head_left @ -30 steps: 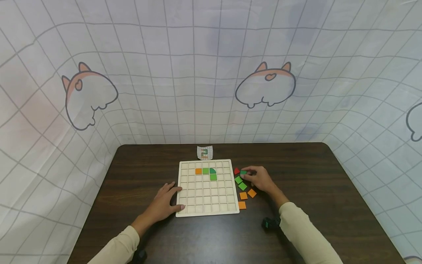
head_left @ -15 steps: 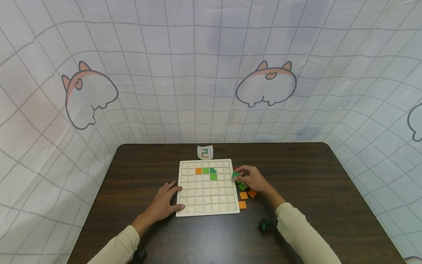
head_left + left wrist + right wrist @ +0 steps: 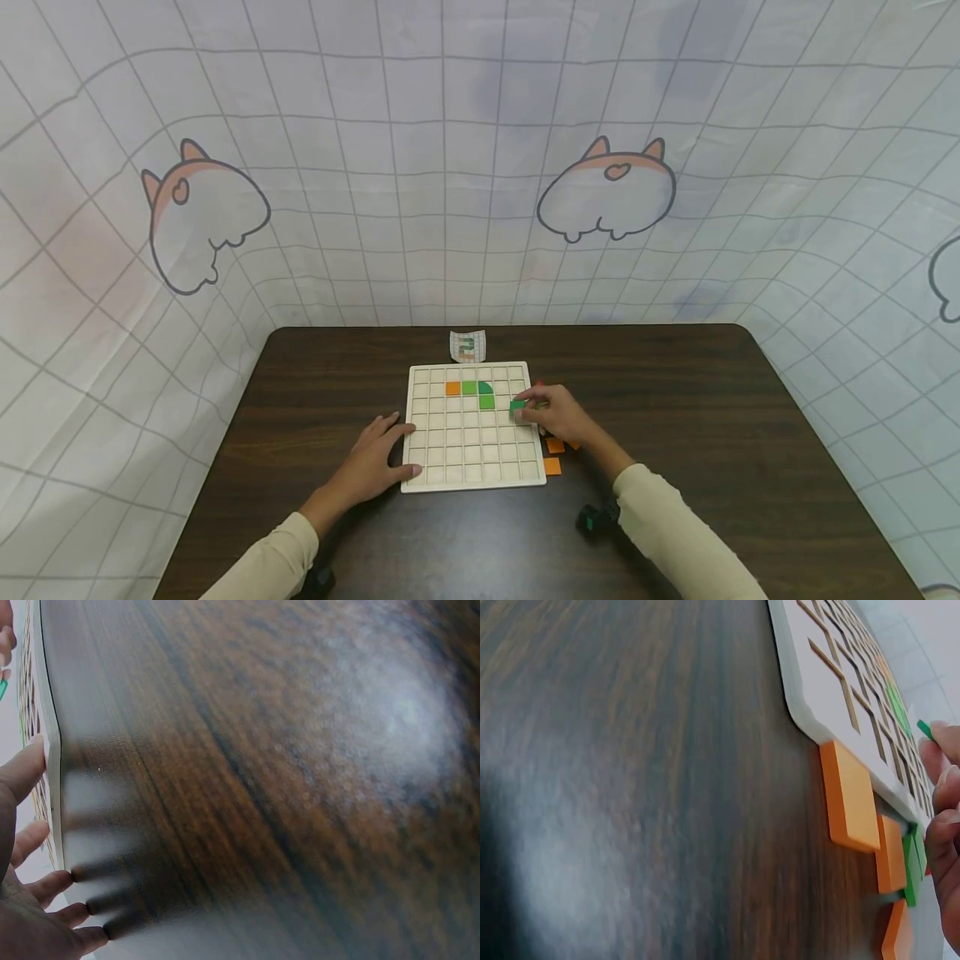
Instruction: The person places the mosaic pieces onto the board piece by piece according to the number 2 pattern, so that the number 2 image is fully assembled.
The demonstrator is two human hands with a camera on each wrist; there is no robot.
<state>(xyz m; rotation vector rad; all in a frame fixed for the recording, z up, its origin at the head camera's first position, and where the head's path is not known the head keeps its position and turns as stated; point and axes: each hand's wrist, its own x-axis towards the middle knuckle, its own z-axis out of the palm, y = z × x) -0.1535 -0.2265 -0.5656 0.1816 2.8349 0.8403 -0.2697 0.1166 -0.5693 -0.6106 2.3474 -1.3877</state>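
Note:
My right hand [image 3: 558, 414] pinches a dark green tile [image 3: 517, 407] between thumb and fingertips, over the right-hand columns of the pale gridded board [image 3: 463, 458]. In the right wrist view the tile [image 3: 925, 730] juts out edge-on from the fingertips. My left hand [image 3: 365, 463] rests at the board's left edge, thumb and index finger on the rim, the other fingers spread on the table. Set in the board's upper cells are an orange square [image 3: 453, 388], a light green square [image 3: 469, 388], a dark green quarter-round piece [image 3: 485, 387] and, below that one, another light green square [image 3: 487, 402].
Loose orange tiles [image 3: 849, 799] lie along the board's right side, with green tiles [image 3: 913, 866] and a red piece [image 3: 540, 384] partly hidden by the right hand. Behind the board is a small printed pattern card [image 3: 468, 347]. A patterned curtain [image 3: 480, 208] surrounds the dark wooden table [image 3: 337, 358].
The right hand has carried the dark green tile leftward from among the loose pieces, across the board's right rim and over its cells. The left hand stays at the left edge.

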